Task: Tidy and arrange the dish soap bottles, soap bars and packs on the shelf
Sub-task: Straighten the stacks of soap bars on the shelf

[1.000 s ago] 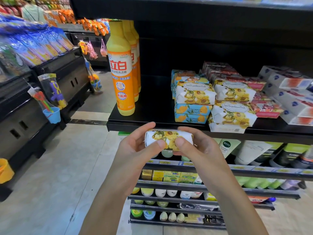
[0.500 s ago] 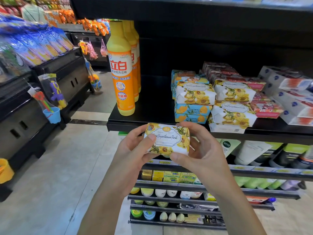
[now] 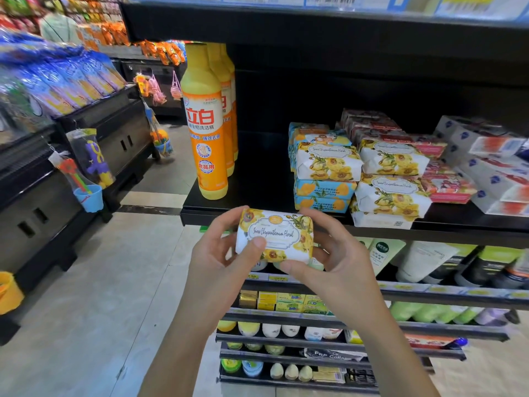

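A white soap bar with yellow flowers (image 3: 279,234) is held in front of the black shelf's front edge (image 3: 400,229), label facing me. My left hand (image 3: 217,253) grips its left end and my right hand (image 3: 335,259) grips its right end and underside. On the shelf, orange dish soap bottles (image 3: 206,124) stand in a row at the left. Matching yellow-flower soap bars (image 3: 392,179) are stacked to the right, beside blue-and-yellow bars (image 3: 322,193). Red-and-pink packs (image 3: 446,184) and white packs (image 3: 486,164) lie farther right.
Bare shelf surface (image 3: 263,173) lies between the bottles and the soap stacks. Lower shelves (image 3: 286,316) hold tubes, small boxes and bottles. A dark display counter (image 3: 86,156) with hanging toys stands across the tiled aisle on the left.
Both hands have turned the soap bar from edge-on until its printed label faces me, and raised it slightly toward the shelf edge.
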A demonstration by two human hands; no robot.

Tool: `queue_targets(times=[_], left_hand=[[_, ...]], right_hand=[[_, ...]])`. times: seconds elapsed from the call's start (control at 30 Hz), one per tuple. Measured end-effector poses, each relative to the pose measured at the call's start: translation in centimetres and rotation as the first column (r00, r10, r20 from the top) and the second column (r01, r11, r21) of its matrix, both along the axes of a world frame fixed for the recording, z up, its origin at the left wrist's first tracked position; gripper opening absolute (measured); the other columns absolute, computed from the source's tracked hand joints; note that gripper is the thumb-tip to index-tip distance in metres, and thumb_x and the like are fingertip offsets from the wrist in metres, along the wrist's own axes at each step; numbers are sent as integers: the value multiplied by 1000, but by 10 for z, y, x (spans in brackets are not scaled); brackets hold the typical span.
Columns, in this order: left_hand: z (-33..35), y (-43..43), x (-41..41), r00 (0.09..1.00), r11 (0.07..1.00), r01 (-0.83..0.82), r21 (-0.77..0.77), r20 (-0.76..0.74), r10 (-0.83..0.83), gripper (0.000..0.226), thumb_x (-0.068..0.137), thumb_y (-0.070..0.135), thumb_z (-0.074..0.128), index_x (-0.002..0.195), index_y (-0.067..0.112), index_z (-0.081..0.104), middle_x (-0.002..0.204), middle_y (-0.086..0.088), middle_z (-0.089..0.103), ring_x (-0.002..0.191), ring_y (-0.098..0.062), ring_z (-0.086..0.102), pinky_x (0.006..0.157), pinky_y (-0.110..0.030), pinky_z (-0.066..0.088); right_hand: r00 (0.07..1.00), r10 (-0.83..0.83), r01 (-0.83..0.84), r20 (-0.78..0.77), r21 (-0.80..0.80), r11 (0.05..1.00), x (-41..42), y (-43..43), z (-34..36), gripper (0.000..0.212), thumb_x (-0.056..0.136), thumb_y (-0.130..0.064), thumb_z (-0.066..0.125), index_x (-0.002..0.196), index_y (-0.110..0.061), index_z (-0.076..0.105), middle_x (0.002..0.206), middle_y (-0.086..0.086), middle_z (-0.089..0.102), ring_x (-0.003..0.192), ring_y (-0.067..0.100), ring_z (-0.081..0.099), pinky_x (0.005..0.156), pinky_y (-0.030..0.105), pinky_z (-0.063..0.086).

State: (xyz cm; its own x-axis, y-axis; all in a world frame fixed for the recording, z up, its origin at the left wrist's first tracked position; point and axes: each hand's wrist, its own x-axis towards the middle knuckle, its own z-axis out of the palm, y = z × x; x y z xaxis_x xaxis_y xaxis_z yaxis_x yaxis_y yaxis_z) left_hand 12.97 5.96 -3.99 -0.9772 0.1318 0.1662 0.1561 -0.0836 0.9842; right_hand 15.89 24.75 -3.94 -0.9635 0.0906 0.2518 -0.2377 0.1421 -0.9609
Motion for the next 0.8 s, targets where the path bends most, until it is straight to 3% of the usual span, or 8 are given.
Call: queue_targets(times=[0.13, 0.2, 0.3, 0.4, 0.5, 0.63, 0.7, 0.8], left_hand=[[-6, -6, -6, 997, 983, -3, -185, -82, -12, 90, 66, 29, 90, 146, 33, 50, 136, 13, 65, 127, -13, 61, 97, -37, 57], [-6, -8, -10, 995, 972, -8, -235, -103, -17, 97, 64, 28, 97, 146, 36, 48, 136, 16, 63, 128, -9, 59, 100, -39, 56], [-2, -9, -15, 991, 964, -48, -263, -130, 14, 84, 60, 35, 88, 136, 41, 53, 125, 25, 67, 122, -1, 61, 97, -39, 58], [0, -7, -21, 994, 969, -47, -241, -111, 20, 75, 62, 27, 86, 129, 41, 55, 120, 27, 69, 117, 2, 64, 94, -31, 59], [-2, -7, -30, 993, 972, -58, -226, -110, 33, 70, 72, 6, 87, 128, 37, 57, 117, 27, 71, 115, 2, 65, 94, -21, 56], [-3, -9, -47, 989, 968, -114, -224, -117, 90, 77, 75, 7, 88, 144, 19, 55, 127, 16, 70, 117, 1, 65, 96, -22, 56], [-4, -7, -56, 986, 962, -144, -233, -117, 119, 81, 76, 9, 88, 148, 17, 51, 133, 10, 67, 118, 1, 64, 97, -21, 55], [-5, -1, -62, 982, 954, -177, -241, -113, 153, 82, 79, 11, 86, 151, 17, 46, 137, 8, 64, 116, 4, 63, 92, -14, 54]], right_hand=[[999, 1, 0, 37, -39, 999, -3, 0, 5, 72, 74, 2, 87, 133, -28, 60, 115, -14, 74, 111, 9, 70, 88, 25, 57], [998, 1, 1, 57, -38, 999, -6, 2, 6, 69, 75, 1, 86, 131, -31, 61, 114, -17, 74, 112, 7, 69, 90, 28, 58], [997, 10, -7, 70, -36, 999, -9, 4, 6, 68, 76, -4, 87, 131, -33, 60, 116, -17, 74, 112, 8, 69, 94, 33, 58], [997, 30, -29, 73, -5, 1000, -14, 4, 6, 70, 77, -17, 86, 138, -34, 54, 120, -19, 72, 115, 7, 68, 96, 31, 57], [999, -8, 3, 38, 127, 992, -16, 8, 4, 67, 82, -32, 83, 141, -38, 53, 129, -21, 67, 122, 1, 61, 102, 25, 52], [987, -160, 159, -24, 342, 926, -14, 14, 2, 64, 82, -60, 69, 140, -39, 55, 137, -32, 51, 128, -12, 46, 105, 16, 38], [973, -214, 228, -86, 498, 836, -18, 18, -5, 54, 90, -51, 68, 140, -34, 57, 138, -26, 49, 129, -9, 44, 106, 12, 32], [953, -243, 301, -182, 665, 683, -27, 21, -19, 50, 95, -34, 71, 141, -19, 59, 140, -6, 53, 134, 10, 44, 111, 16, 26]])
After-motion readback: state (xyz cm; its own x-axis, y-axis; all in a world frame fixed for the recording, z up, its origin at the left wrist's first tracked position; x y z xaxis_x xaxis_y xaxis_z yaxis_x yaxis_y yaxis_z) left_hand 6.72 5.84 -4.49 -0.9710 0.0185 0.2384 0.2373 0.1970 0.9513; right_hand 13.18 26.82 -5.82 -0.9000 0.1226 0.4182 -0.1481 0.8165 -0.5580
